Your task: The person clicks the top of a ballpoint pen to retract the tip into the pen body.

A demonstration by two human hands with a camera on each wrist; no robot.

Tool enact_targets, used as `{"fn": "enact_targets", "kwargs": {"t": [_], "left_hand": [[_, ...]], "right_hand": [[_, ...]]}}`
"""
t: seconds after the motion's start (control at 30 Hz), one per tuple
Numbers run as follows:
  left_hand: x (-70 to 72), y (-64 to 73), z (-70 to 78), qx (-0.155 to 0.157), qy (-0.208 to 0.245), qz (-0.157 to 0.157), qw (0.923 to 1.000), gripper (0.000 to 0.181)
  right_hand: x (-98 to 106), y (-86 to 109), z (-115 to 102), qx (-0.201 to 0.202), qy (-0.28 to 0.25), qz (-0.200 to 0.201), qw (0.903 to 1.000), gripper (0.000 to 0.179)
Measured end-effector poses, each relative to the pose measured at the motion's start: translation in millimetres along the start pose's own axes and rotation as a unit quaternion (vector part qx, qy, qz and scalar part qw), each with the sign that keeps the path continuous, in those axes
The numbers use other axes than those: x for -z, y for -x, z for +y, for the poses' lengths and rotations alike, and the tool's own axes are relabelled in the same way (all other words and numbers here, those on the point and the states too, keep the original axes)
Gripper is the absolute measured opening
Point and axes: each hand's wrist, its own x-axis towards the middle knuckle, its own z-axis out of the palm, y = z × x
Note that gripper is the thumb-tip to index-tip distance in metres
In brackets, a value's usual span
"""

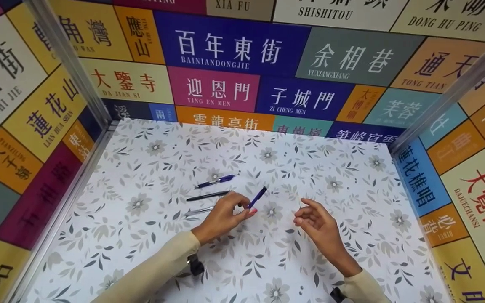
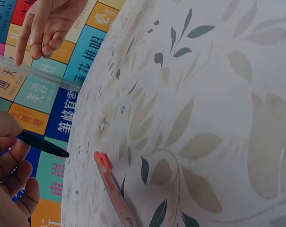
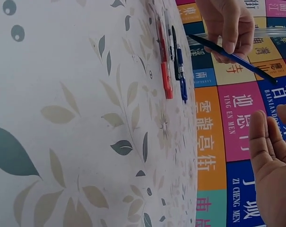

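My left hand [image 1: 225,212] pinches a dark blue pen [image 1: 257,198] between thumb and fingers, above the table, its black end pointing up and away. Beneath that hand lies a red pen [image 2: 109,187], mostly hidden in the head view. To the right, my right hand [image 1: 318,221] hovers with loosely bent fingers and nothing in it. Beyond the left hand, a blue pen [image 1: 215,182], a black pen [image 1: 208,195] and a clear pen [image 1: 199,211] lie roughly side by side on the table.
The table [image 1: 335,160] has a white cover printed with grey flowers and leaves. Panels with coloured street-name signs [image 1: 225,46] stand at the back and both sides, joined by metal corner posts [image 1: 72,63].
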Motion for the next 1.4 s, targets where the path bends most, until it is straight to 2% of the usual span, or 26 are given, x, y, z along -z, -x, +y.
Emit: {"fn": "enact_targets", "kwargs": {"t": [0.2, 0.27, 0.53, 0.77, 0.97, 1.17, 1.4], "left_hand": [[6.8, 0.9, -11.2, 0.023, 0.002, -0.012, 0.9997, 0.011], [9.3, 2.3, -15.4, 0.030, -0.003, -0.010, 0.9995, 0.011], [21.4, 9.0, -31.9, 0.018, -0.023, 0.022, 0.9993, 0.013], [28.7, 15.8, -43.5, 0.035, -0.009, 0.027, 0.9990, 0.016], [35.8, 22.3, -52.0, 0.042, -0.023, 0.027, 0.9985, 0.017], [41.6, 26.2, -59.9, 0.065, -0.025, 0.030, 0.9971, 0.019], [44.3, 30.0, -72.9, 0.053, -0.058, 0.033, 0.9964, 0.019]], "right_hand": [[2, 2.8, 1, -0.019, 0.008, 0.007, 0.9998, 0.051], [3, 3.5, 2, -0.022, 0.008, 0.008, 0.9997, 0.049], [4, 5.4, 2, -0.025, 0.004, 0.014, 0.9996, 0.044], [3, 5.8, 2, -0.023, 0.004, 0.025, 0.9994, 0.041], [4, 7.8, 2, -0.040, 0.013, 0.032, 0.9986, 0.040], [5, 10.4, 3, -0.053, 0.009, 0.035, 0.9980, 0.039], [6, 12.2, 5, -0.049, 0.001, 0.034, 0.9982, 0.040]]}}
